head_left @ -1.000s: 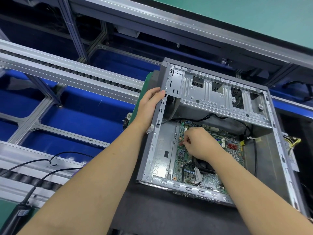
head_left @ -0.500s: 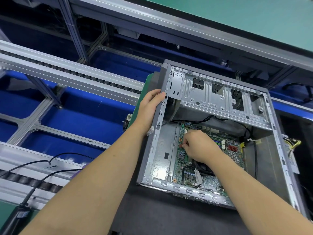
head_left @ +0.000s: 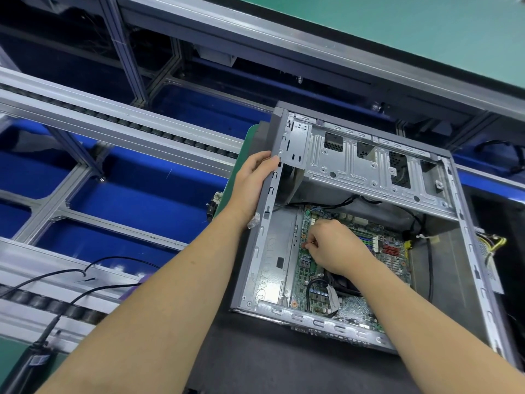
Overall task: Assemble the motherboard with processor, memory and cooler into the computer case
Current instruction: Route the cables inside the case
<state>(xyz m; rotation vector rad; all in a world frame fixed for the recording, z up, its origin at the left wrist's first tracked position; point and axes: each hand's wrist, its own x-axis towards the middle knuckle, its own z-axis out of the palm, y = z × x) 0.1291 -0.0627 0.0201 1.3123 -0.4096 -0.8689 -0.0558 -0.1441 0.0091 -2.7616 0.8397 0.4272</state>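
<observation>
Inside the computer case [head_left: 466, 251], right hand [head_left: 332, 245] fingers pinch something small, probably a screw, at the motherboard's [head_left: 309, 268] left edge. Left hand [head_left: 252, 177] grips the case's left rim. Board already seated; fastening seems underway, cooler mostly hidden.

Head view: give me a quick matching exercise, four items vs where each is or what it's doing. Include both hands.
Things:
1. left hand
2. right hand
3. motherboard
4. black cable

Places or states:
A. flat on the case floor
B. draped over the conveyor rail
C. grips the case edge
D. pinches something small at the board's edge

Pairs: 1-C, 2-D, 3-A, 4-B
</observation>
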